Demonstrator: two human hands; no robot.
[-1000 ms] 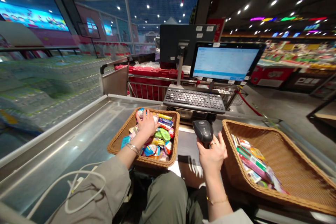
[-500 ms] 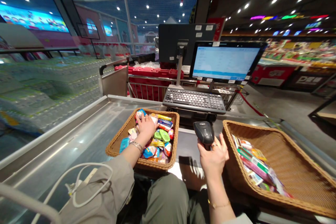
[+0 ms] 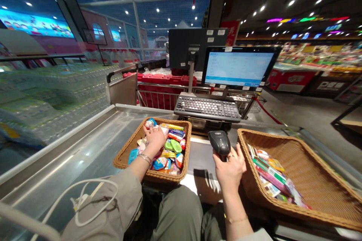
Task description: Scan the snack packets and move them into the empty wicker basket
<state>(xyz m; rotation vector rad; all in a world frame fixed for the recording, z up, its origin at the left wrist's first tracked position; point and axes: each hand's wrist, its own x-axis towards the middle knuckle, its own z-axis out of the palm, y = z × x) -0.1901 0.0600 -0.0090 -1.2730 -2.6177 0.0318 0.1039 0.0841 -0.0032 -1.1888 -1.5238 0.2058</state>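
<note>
My left hand [image 3: 154, 138] reaches into a wicker basket [image 3: 128, 151] full of several small colourful packets [image 3: 173, 146], its fingers curled on the packets near the basket's far side; what it grips is hidden under the hand. My right hand [image 3: 230, 167] is wrapped round the handle of a black barcode scanner [image 3: 219, 142], held upright between the two baskets. To the right stands a larger wicker basket [image 3: 308, 173] with several packets [image 3: 271, 179] lying along its left side.
A keyboard [image 3: 207, 107] and a lit monitor [image 3: 236, 68] stand behind the baskets on a steel checkout counter [image 3: 93, 147]. A white cable [image 3: 82, 203] lies at the lower left. A red shopping cart [image 3: 161, 90] is behind the counter. Stacked bottled water [image 3: 42, 94] fills the left.
My left hand has shifted slightly among the packets at the far side of the left basket. My right hand and the scanner have stayed nearly still.
</note>
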